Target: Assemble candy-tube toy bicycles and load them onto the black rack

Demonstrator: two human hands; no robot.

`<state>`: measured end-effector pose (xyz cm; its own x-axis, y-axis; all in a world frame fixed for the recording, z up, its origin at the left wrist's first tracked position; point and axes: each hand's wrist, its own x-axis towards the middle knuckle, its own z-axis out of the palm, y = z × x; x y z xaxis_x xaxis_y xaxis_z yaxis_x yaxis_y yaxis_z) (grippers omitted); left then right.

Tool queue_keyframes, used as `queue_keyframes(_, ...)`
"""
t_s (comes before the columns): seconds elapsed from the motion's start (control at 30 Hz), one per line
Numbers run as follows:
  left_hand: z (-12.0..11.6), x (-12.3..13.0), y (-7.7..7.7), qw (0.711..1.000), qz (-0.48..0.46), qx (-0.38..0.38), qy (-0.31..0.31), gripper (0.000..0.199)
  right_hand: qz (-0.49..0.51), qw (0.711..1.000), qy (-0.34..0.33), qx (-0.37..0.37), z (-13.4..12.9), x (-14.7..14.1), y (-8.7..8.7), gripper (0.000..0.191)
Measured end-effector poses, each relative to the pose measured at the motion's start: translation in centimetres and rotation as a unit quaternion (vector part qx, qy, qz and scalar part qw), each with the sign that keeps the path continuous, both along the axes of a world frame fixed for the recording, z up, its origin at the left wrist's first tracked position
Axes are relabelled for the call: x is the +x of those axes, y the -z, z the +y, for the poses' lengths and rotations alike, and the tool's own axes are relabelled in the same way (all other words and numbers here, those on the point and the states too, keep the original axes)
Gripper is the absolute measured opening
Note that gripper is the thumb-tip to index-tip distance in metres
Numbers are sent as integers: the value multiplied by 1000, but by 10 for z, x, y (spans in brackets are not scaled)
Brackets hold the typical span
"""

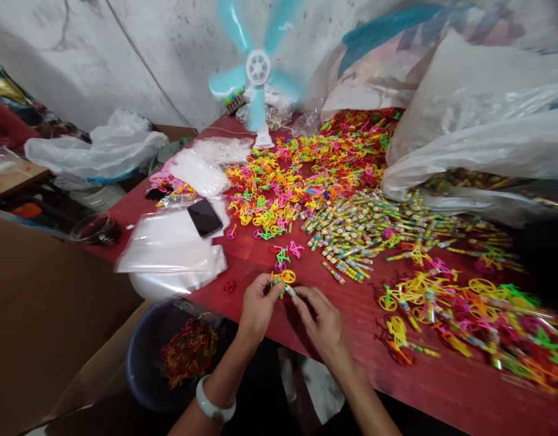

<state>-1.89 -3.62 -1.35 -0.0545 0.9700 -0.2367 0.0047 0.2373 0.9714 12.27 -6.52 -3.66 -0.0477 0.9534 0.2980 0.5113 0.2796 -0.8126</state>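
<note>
Being pinched between the thumb and index finger of the left hand (259, 306) is a small plastic piece with a yellow wheel (286, 277). The near end of a short printed tube (289, 290) is held in the fingertips of the right hand (323, 321), which are drawn together. The two are kept nearly touching over the near edge of the bench (351, 339), presumably so that both can be seen and steadied at once; whether they are joined cannot be told.

Just beyond the fingers, a pink frame (295, 249) and a green frame (283, 255) are laid apart from the heap of loose parts (269, 200), which seems to suit a short reach. Printed tubes are massed in a pile (355, 230) beyond the fingers to the right, apparently kept by kind. Farther right, a spread of wheeled pieces (483, 303) is mixed with tubes and seems to be kept separate from both heaps.

To the left of the fingers, clear bags (160, 248) are stacked flat, with a phone (205, 217) on them, perhaps as a weight against the fan (258, 68). Below and left, more coloured parts are contained in a basin (142, 357).
</note>
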Motion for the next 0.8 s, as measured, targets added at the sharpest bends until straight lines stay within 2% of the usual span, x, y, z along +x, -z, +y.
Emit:
queue_keyframes(0.2, -6, 4, 0, 995, 81, 50, 0, 14, 22, 999, 17, -16, -2, -5, 0, 23)
queue_keyframes(0.37, -8, 4, 0, 970, 200, 139, -14, 14, 40, 999, 16, -30, 0, -2, -5, 27)
queue_keyframes(0.57, -10, 2, 5, 986, 149, 64, 36, 13, 62, 997, -51, -22, 5, 10, -6, 32)
queue_keyframes(0.67, -14, 7, 9, 983, 157, 65, 68, 12, 44, 996, -67, -41, 2, 16, -3, 34)
queue_keyframes(0.73, -16, 6, 10, 974, 184, 109, 71, 15, 27, 998, -39, -42, -3, 29, -2, 33)
queue_keyframes(0.8, -15, -4, 12, 953, 246, 175, 20, 22, -2, 998, 58, -15, -11, 53, -2, 31)
